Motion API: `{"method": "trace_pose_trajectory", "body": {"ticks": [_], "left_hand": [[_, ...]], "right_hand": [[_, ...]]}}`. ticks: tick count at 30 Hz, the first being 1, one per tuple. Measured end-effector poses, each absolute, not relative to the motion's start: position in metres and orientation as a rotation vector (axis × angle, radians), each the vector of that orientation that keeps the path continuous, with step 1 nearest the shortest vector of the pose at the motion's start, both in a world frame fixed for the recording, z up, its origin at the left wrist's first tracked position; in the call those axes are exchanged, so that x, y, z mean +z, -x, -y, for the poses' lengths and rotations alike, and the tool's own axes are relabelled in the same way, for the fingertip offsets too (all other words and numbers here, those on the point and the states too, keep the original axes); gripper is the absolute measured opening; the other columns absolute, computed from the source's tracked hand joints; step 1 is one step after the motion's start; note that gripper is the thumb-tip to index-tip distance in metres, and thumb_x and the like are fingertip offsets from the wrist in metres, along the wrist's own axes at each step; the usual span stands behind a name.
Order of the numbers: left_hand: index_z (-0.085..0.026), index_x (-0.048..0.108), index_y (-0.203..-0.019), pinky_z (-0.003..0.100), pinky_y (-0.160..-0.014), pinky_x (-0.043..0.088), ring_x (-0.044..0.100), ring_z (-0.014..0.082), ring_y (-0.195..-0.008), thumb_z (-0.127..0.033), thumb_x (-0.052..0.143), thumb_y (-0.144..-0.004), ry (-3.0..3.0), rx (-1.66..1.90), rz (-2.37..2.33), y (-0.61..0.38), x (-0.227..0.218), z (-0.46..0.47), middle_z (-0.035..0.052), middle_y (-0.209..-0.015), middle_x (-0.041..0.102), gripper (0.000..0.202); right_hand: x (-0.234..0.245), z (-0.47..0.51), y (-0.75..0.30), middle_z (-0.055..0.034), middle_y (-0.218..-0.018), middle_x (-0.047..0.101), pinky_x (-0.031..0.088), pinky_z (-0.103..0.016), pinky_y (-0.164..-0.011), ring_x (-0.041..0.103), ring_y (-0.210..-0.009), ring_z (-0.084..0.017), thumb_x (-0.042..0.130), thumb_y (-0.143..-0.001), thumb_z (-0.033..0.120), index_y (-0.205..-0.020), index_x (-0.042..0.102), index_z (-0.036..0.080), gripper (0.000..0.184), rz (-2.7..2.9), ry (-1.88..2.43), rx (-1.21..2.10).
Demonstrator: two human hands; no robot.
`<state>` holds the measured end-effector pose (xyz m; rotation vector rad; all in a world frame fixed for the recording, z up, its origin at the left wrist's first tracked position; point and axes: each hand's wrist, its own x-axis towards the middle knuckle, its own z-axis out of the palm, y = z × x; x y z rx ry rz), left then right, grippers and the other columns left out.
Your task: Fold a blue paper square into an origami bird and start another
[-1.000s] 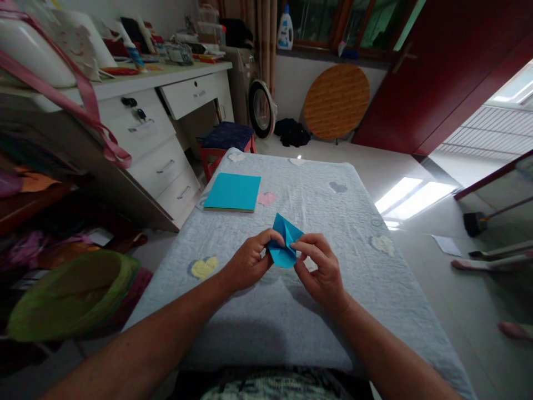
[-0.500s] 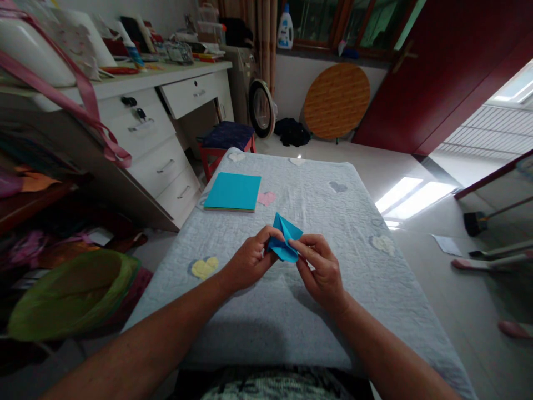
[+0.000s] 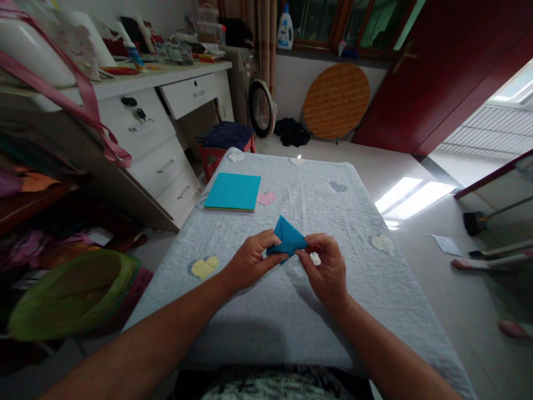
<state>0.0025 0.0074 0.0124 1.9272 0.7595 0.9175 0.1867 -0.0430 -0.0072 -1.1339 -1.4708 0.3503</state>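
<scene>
A folded piece of blue paper (image 3: pixel 287 238) is held just above the table (image 3: pixel 250 316), which is covered with a pale grey quilted cloth with heart patches. My left hand (image 3: pixel 250 260) pinches the paper's left side between thumb and fingers. My right hand (image 3: pixel 327 268) pinches its right corner. Both hands are closed on the paper. Farther back on the left of the table lies a square stack of paper (image 3: pixel 233 192) with a blue sheet on top.
A white desk with drawers (image 3: pixel 158 133) stands to the left, cluttered on top. A green-lined bin (image 3: pixel 66 291) sits low at left. A red stool (image 3: pixel 227 141), a washing machine (image 3: pixel 258 103) and a round wooden board (image 3: pixel 336 100) stand beyond the table. Someone's feet (image 3: pixel 516 329) show at right.
The blue paper has been flattened and turned from an upright open shape into a closed triangle. My right hand shifted to pinch its right corner.
</scene>
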Motion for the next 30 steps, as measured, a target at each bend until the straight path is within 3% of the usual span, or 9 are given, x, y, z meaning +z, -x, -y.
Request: {"method": "trace_pose_trajectory", "body": {"ticks": [8, 11, 16, 25, 30], "left_hand": [[-0.016, 0.066, -0.086, 0.028, -0.075, 0.043, 0.054, 0.0154, -0.078, -0.035, 0.067, -0.089, -1.755, 0.927, -0.784, -0.002, 0.012, -0.007, 0.0019, -0.083, 0.062, 0.019], [-0.016, 0.068, -0.089, 0.029, -0.077, 0.044, 0.056, 0.0161, -0.081, -0.037, 0.067, -0.088, -1.688, 0.940, -0.768, -0.003, 0.011, -0.008, 0.0030, -0.086, 0.063, 0.021], [-0.017, 0.071, -0.099, 0.031, -0.082, 0.047, 0.059, 0.0174, -0.086, -0.034, 0.069, -0.088, -1.614, 0.966, -0.716, -0.004, 0.010, -0.009, 0.0050, -0.093, 0.067, 0.021], [-0.019, 0.074, -0.093, 0.029, -0.082, 0.048, 0.061, 0.0168, -0.089, -0.028, 0.069, -0.088, -1.624, 0.983, -0.673, -0.005, 0.009, -0.009, 0.0044, -0.094, 0.067, 0.012], [-0.019, 0.074, -0.088, 0.026, -0.074, 0.048, 0.061, 0.0145, -0.081, -0.026, 0.070, -0.088, -1.663, 0.979, -0.637, -0.005, 0.010, -0.009, 0.0036, -0.091, 0.066, 0.008]], "right_hand": [[0.000, 0.041, -0.189, 0.0039, -0.076, 0.053, 0.046, -0.025, -0.065, 0.053, -0.069, -0.011, 0.069, -0.086, 0.015, -0.082, 0.055, 0.022, 0.016, 1.463, 1.104, 0.404], [0.006, 0.042, -0.188, 0.0012, -0.081, 0.060, 0.048, -0.026, -0.067, 0.058, -0.074, -0.012, 0.065, -0.088, 0.012, -0.088, 0.061, 0.021, 0.010, 1.540, 1.074, 0.375], [0.010, 0.043, -0.187, -0.0019, -0.089, 0.064, 0.052, -0.026, -0.070, 0.062, -0.079, -0.013, 0.062, -0.089, 0.008, -0.102, 0.065, 0.021, 0.018, 1.607, 1.044, 0.331], [0.004, 0.044, -0.187, -0.0056, -0.097, 0.063, 0.055, -0.029, -0.067, 0.063, -0.083, -0.017, 0.062, -0.090, 0.010, -0.117, 0.066, 0.025, 0.031, 1.696, 1.056, 0.183], [0.001, 0.046, -0.188, -0.0080, -0.099, 0.061, 0.057, -0.032, -0.070, 0.062, -0.086, -0.018, 0.062, -0.090, 0.011, -0.120, 0.065, 0.023, 0.033, 1.763, 1.065, 0.115]]}}
